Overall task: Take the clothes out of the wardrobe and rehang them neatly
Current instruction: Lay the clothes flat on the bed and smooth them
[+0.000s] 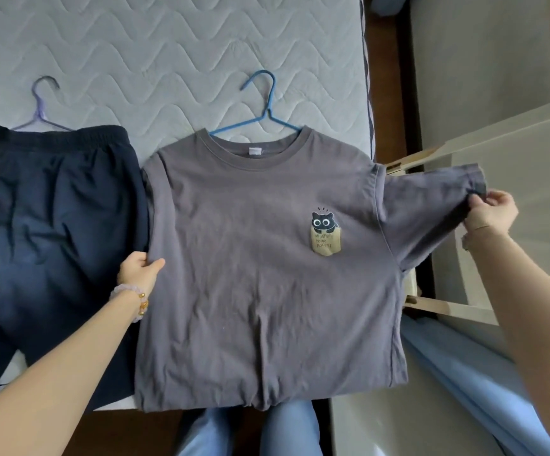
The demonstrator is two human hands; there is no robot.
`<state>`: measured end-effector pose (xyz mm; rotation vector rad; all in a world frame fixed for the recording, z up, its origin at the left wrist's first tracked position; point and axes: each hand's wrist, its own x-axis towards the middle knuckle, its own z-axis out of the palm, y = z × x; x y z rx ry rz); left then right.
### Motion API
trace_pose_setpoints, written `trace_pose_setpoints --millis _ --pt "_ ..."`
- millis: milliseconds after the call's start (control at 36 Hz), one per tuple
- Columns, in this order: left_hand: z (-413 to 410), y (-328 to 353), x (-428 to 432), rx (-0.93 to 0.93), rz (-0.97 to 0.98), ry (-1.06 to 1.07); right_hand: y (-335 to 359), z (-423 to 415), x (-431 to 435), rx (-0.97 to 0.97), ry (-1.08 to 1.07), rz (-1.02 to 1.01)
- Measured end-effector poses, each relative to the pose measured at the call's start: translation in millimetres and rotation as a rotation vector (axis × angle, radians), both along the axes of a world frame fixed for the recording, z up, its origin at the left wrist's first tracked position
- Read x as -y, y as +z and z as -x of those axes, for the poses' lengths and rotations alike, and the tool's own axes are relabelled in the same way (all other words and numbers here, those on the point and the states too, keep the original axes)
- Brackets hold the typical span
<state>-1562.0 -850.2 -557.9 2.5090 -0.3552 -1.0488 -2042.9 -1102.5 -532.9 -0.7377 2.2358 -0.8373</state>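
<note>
A grey T-shirt (pixel 260 258) with a small cat print on the chest lies flat on the mattress (pixel 168 44), a blue hanger (pixel 263 103) through its neck. My left hand (pixel 138 266) grips the shirt's left side edge, thumb on top. My right hand (pixel 491 215) pinches the cuff of the right sleeve and holds it stretched out past the bed's edge. Beside the shirt on the left lie dark navy trousers (pixel 53 225) on a purple hanger (pixel 41 106).
The quilted mattress reaches far back. A dark wooden bed frame (pixel 389 77) runs along its right side. A pale wooden piece of furniture (pixel 464 159) stands at the right, under the stretched sleeve. Light blue fabric (pixel 464 373) lies at lower right.
</note>
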Motion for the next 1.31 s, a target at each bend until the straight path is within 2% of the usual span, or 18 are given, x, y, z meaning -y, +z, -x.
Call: trace_pose_setpoints --millis 83,139,333,472,611,778,917,972,1083,1167,1250,1306 --pt "-4.8 -1.2 2.3 0.012 -0.064 -0.026 -2.9 1.3 -11.7 -0.049 -0.084 -0.151" --pt "-7.0 -1.2 4.3 0.007 -0.088 -0.037 -0.2 -8.1 -20.4 -0.094 -0.037 -0.211" --pt "-15.2 0.5 16.2 -0.09 -0.09 0.0 9.3 -84.4 -49.9 -0.126 0.444 -0.223" --pt "-19.0 3.2 11.6 -0.106 -0.027 0.0 -5.5 -146.8 -78.4 -0.062 0.64 -0.214" --pt "-21.6 7.8 -0.6 -0.107 0.064 0.002 -15.7 -198.4 -102.1 -0.068 0.762 -0.267" --pt "-19.1 10.9 -5.0 -0.122 0.102 -0.004 -25.4 -238.4 -118.4 -0.169 0.879 -0.362" --pt "-6.5 12.5 5.3 -0.153 0.115 0.006 -25.7 -264.1 -122.3 -0.048 0.865 -0.311" --pt "-0.4 13.7 6.3 -0.091 0.112 -0.05 -23.6 -277.0 -123.5 0.027 0.878 -0.288" --pt "16.4 16.5 0.8 0.161 0.105 -0.273 -23.1 -319.7 -126.8 0.226 0.867 -0.268" --pt "28.4 15.2 -4.3 0.242 0.099 -0.402 -26.7 -358.9 -131.7 0.324 0.882 -0.294" --pt "40.0 5.6 -6.2 0.285 0.141 -0.524 -29.8 -394.7 -134.8 0.358 0.913 -0.338" --pt "46.8 0.8 -5.0 0.285 0.122 -0.649 -33.8 -410.5 -133.9 0.29 0.948 -0.384"
